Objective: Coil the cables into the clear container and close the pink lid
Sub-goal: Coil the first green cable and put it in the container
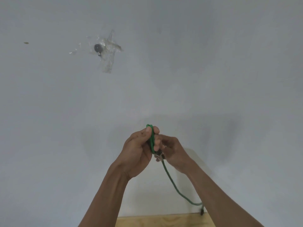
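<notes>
A green braided cable (pixel 170 179) is held up in front of a pale wall. My left hand (pixel 139 149) grips several folded loops of it, the loop tops sticking out above my thumb. My right hand (pixel 172 151) pinches the cable just beside the left, near a metal connector (pixel 159 155). The loose tail hangs down to the right and ends in a dark plug (pixel 201 211) behind my right forearm. No clear container or pink lid is in view.
A pale grey wall (pixel 213 63) fills most of the view. A dark round object (pixel 97 48) is stuck to it under clear tape, upper left. A strip of light wooden surface (pixel 160 221) shows at the bottom edge.
</notes>
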Available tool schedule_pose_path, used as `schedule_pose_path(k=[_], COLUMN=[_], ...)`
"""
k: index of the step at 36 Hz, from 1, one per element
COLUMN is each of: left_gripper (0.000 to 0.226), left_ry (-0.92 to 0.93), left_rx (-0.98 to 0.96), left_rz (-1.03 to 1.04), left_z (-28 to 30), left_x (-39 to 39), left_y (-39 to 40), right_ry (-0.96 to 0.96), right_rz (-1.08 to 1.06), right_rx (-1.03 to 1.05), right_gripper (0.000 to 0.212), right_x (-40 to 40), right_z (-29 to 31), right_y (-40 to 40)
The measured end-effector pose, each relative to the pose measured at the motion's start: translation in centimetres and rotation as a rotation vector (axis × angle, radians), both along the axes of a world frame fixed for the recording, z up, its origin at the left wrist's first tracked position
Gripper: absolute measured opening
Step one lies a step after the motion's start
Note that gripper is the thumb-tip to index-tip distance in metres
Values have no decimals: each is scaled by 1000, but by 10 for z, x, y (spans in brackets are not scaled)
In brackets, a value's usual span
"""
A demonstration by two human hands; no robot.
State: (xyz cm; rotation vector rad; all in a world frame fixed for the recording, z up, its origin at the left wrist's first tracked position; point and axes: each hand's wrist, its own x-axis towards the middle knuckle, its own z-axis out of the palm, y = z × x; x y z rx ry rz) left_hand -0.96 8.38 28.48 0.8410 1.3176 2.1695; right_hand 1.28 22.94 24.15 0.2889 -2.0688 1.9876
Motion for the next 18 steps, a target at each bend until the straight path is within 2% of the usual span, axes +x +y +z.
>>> schedule_pose_path(k=[2,4,9,14,18], left_gripper=[30,30,33,40,44], left_ry=[-21,-24,-9,73,101], left_rx=[9,4,-17,-118,-178], left_rz=[0,21,130,265,324], left_z=[4,7,9,7,-1], left_x=[-4,-9,-17,-30,-37], left_y=[0,-1,-1,-4,-8], right_ry=[-50,-93,-119,-159,-162], right_rz=[-31,-31,21,14,22], right_rx=[60,59,164,192,311], right_gripper=[52,39,17,30,38], right_x=[2,6,16,23,28], right_z=[-7,-10,-15,-19,-12], right_y=[-1,-3,-9,-12,-13])
